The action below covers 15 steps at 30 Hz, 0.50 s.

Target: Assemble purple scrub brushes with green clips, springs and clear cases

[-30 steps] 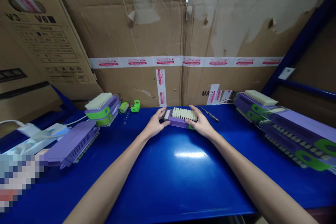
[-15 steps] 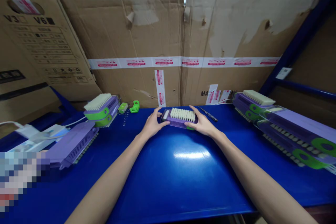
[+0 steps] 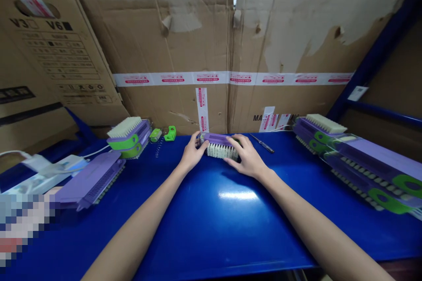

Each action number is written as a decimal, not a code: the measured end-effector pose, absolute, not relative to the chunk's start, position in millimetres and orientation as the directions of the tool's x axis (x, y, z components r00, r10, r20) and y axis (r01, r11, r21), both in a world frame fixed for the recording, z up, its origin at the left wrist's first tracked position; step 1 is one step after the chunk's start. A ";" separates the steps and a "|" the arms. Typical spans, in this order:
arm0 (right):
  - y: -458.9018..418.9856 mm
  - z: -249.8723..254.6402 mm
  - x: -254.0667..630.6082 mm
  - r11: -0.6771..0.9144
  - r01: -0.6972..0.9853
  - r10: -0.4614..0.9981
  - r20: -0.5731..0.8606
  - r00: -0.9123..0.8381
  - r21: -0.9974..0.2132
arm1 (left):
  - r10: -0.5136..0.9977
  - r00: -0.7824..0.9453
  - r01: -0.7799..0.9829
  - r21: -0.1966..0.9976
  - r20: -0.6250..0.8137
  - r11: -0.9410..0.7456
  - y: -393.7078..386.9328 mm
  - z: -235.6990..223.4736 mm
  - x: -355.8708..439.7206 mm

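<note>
Purple brush unit with cream bristles (image 3: 219, 145) between your two hands

At the centre of the frame, you have the brush unit just above the middle of the blue glossy worktop (image 3: 198, 219), its vented purple side up and its bristles facing toward you. Your left hand (image 3: 193, 151) has its grip closed around the unit's left end, fingers behind and thumb in front. Your right hand (image 3: 247, 156) is at the other end with its grip partly open: the fingers reach over the purple body, while the thumb sticks out low, near the bristles. Whether the unit rests on the worktop or is slightly raised, you cannot tell.

Left of your hands, near the back edge, lie a bright green plastic bracket (image 3: 170, 133), a small green-and-clear part (image 3: 155, 135) and a thin coiled metal spring (image 3: 159, 147). A slim dark tool (image 3: 263, 143) lies just right of your right hand. Stacked purple-and-green brush units (image 3: 128, 136) stand at the left, behind a flat purple housing (image 3: 90, 178) and a white power strip (image 3: 54, 173). More purple-and-green units with pale bristles (image 3: 372, 158) fill the right side.
</note>
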State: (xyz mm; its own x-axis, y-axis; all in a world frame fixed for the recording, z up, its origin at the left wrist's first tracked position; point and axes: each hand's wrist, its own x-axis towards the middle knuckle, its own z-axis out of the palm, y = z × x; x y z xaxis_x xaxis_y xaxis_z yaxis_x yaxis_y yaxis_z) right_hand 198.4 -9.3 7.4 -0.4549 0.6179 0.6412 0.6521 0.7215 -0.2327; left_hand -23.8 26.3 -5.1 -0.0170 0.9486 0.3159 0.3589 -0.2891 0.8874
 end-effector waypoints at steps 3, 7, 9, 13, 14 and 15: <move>-7.5 3.5 197.1 0.602 0.650 0.742 0.626 -0.240 -0.463 | 0.944 -0.030 0.404 0.868 0.327 -0.288 25.3 -0.2 -27.3; -1.5 -2.0 199.8 0.541 0.547 0.816 0.556 -0.158 -0.639 | 0.912 -0.045 0.546 0.775 0.408 -0.319 20.9 17.6 -30.5; 1.9 -4.2 200.9 0.488 0.492 0.851 0.518 -0.084 -0.721 | 0.906 -0.013 0.628 0.708 0.424 -0.323 16.7 30.2 -32.6; 8.4 -8.9 201.8 0.391 0.351 0.910 0.415 -0.008 -0.851 | 0.910 0.092 0.808 0.504 0.404 -0.305 -1.6 52.2 -45.5; 9.6 -9.8 202.0 0.389 0.322 0.913 0.408 -0.008 -0.863 | 0.906 0.115 0.852 0.429 0.408 -0.301 -8.4 55.4 -52.3; 10.6 -10.5 202.1 0.391 0.303 0.913 0.408 -0.008 -0.869 | 0.899 0.132 0.887 0.355 0.418 -0.295 -15.9 57.6 -60.9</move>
State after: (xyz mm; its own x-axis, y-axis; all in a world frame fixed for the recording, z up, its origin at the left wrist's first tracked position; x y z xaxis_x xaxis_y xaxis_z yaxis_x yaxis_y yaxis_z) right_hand 202.1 10.6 -10.5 -0.0084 0.9129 0.4082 0.3030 0.3913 -0.8689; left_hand -60.9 -15.9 57.6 0.1323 0.8989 0.4178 0.8871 -0.2954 0.3548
